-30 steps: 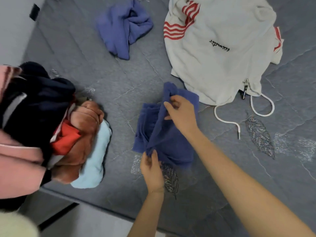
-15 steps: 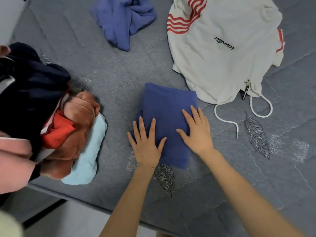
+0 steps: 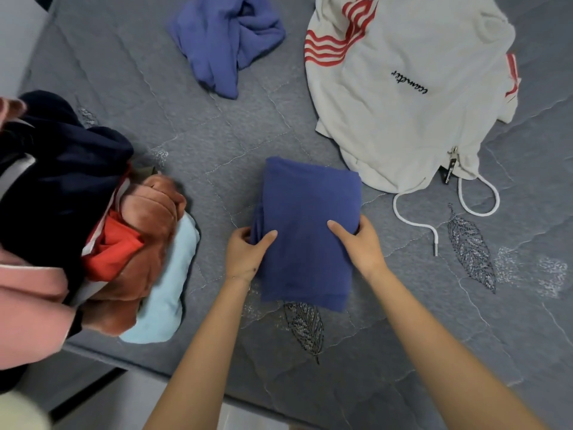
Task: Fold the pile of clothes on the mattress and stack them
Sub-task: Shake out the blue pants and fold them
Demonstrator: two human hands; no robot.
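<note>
both grips are on the folded blue cloth (image 3: 307,231), which lies flat on the grey mattress (image 3: 217,144) between them. my left grip (image 3: 245,254) clasps the cloth's left edge, thumb on top and fingers tucked under the layers. my right grip (image 3: 361,243) clasps the right edge the same way, thumb lying across the top and fingers curled round the side.

the mattress is quilted, with wavy stitch lines and pale speckled patches. one stitched leaf (image 3: 305,328) sits just below the cloth, on the near side of my grips, and a second leaf (image 3: 471,246) lies out past the right grip.

beyond the right grip a white hoodie (image 3: 403,113) is spread out unfolded, with red wavy stripes and a line of black script, its lower hem close to the cloth's far corner. its white cord (image 3: 479,197) loops over the mattress near the second leaf. far ahead of the left grip lies a crumpled blue garment (image 3: 228,41).

well out from the left grip, a heap of clothes (image 3: 62,197) in navy, rust, red and pink sits on a light blue piece (image 3: 167,299) at the mattress edge. a pale wall (image 3: 15,41) shows beyond the far left corner, and a grey floor (image 3: 102,398) below the near edge.
</note>
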